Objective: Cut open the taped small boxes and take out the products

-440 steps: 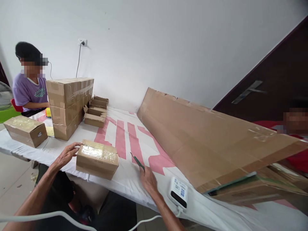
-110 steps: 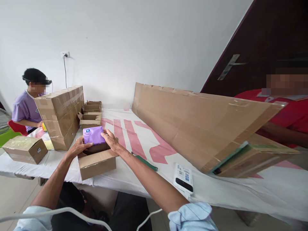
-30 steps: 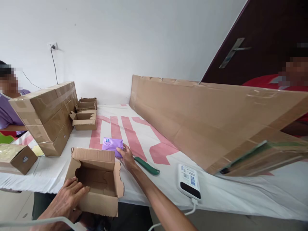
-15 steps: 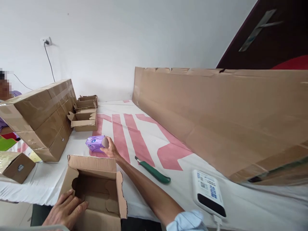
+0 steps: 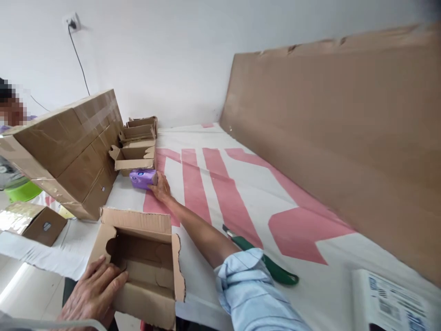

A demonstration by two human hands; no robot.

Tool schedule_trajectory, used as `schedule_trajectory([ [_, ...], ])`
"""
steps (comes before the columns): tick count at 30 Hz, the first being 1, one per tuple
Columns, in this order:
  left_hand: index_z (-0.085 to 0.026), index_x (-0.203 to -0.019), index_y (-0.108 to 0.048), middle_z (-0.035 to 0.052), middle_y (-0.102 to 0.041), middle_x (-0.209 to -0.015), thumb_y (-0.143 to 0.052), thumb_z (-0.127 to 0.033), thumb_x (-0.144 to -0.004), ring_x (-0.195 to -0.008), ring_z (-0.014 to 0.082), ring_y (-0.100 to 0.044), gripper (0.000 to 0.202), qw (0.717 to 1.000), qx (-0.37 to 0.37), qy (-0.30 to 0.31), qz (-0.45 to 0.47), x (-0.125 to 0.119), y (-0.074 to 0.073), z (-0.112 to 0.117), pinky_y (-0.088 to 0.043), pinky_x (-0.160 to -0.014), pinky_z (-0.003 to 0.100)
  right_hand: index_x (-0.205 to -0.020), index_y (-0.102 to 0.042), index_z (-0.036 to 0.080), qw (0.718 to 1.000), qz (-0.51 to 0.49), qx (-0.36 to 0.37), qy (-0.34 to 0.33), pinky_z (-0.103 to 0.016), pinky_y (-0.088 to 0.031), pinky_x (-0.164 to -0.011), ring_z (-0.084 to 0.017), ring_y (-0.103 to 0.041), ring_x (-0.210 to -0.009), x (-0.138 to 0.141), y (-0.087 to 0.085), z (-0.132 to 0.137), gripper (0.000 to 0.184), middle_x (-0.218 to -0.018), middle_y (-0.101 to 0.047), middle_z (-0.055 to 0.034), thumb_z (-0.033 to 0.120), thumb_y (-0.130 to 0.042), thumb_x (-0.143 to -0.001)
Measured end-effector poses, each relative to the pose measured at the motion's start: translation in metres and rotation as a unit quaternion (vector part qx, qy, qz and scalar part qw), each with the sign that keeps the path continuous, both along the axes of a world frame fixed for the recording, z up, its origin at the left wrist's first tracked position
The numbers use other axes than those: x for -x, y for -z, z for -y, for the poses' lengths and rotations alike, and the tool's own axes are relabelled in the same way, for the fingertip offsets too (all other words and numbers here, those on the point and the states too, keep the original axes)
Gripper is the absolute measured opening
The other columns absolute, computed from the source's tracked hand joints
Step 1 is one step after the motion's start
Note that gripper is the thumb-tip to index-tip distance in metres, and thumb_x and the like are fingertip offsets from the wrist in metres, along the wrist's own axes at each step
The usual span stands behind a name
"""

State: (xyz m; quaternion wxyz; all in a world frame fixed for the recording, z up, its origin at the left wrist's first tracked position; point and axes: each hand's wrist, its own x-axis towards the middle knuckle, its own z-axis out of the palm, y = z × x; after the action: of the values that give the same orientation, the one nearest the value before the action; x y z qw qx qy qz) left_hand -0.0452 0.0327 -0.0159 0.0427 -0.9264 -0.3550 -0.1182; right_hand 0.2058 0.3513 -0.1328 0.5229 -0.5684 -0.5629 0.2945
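Observation:
My right hand [image 5: 161, 187] reaches out across the table with its fingers around one end of a small purple pack [image 5: 144, 179]. The pack lies on its side just in front of an open cardboard box in a row by the stacked cartons. My left hand [image 5: 94, 292] grips the near left wall of an open cardboard box [image 5: 144, 303], fingers over its edge. That box has its flaps folded outward, and the part of its inside that shows holds nothing. A green-handled utility knife [image 5: 280, 271] lies on the cloth, partly behind my right sleeve.
Taped cartons [image 5: 82, 138] form a stack on the left, with several open boxes [image 5: 134, 156] beside it. A closed carton [image 5: 37, 223] sits at the left edge. A tall cardboard panel [image 5: 327, 128] borders the right; a white device [image 5: 389, 299] lies near me. Another person is behind the stack.
My right hand has moved the purple pack farther away, up to the row of open boxes. My left hand stays on the near box. The view has shifted.

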Motion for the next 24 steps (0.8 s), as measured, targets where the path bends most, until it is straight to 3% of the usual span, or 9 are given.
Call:
schedule_trajectory([
  [5,-0.021,-0.144,-0.058,0.0116,-0.077,-0.128,-0.049,-0.007,-0.091,-0.13,0.0274,-0.069,0.056,0.999,0.016,-0.022,-0.02,-0.007,-0.013,0.001,-0.031,-0.13,0.052,-0.138,-0.053,0.019,1.0,0.008,0.021,0.006,-0.045,-0.042,-0.113,-0.031,-0.055,-0.131,-0.003,0.006,-0.015,0.057,-0.139,-0.057,-0.0142,0.027,-0.071,-0.085],
  [9,-0.022,-0.148,-0.056,0.0128,-0.075,-0.134,-0.051,-0.011,-0.094,-0.138,0.0313,-0.064,0.055,0.998,0.012,-0.061,-0.03,-0.01,-0.011,0.009,-0.03,-0.129,0.056,-0.128,-0.052,0.02,0.999,0.032,0.03,0.011,-0.051,-0.047,-0.106,-0.034,-0.057,-0.123,-0.004,0.01,-0.024,0.05,-0.135,-0.057,-0.0154,0.03,-0.074,-0.084],
  [15,-0.024,-0.145,-0.053,0.0125,-0.074,-0.133,-0.054,-0.012,-0.089,-0.139,0.0327,-0.062,0.058,0.995,-0.001,-0.1,0.001,0.003,-0.011,0.013,-0.033,-0.127,0.057,-0.13,-0.049,0.022,0.998,0.056,0.024,0.006,-0.054,-0.046,-0.109,-0.037,-0.053,-0.128,-0.009,0.011,-0.01,0.052,-0.136,-0.056,-0.0153,0.034,-0.074,-0.086],
  [20,-0.028,-0.142,-0.049,0.0127,-0.07,-0.135,-0.057,-0.022,-0.089,-0.133,0.0345,-0.064,0.054,0.993,-0.012,-0.114,0.042,0.034,-0.019,0.002,-0.046,-0.118,0.058,-0.13,-0.054,0.024,0.999,0.011,0.036,-0.011,-0.053,-0.048,-0.109,-0.034,-0.059,-0.121,-0.02,-0.009,0.015,0.043,-0.134,-0.058,-0.0133,0.034,-0.069,-0.09],
  [24,-0.029,-0.14,-0.049,0.0119,-0.069,-0.135,-0.057,-0.025,-0.091,-0.135,0.0353,-0.063,0.049,0.991,0.004,-0.125,0.051,0.043,-0.025,-0.005,-0.046,-0.118,0.059,-0.126,-0.061,0.022,0.999,-0.02,0.02,-0.022,-0.048,-0.052,-0.105,-0.03,-0.064,-0.115,-0.029,-0.037,0.039,0.04,-0.131,-0.063,-0.0129,0.032,-0.07,-0.089],
])
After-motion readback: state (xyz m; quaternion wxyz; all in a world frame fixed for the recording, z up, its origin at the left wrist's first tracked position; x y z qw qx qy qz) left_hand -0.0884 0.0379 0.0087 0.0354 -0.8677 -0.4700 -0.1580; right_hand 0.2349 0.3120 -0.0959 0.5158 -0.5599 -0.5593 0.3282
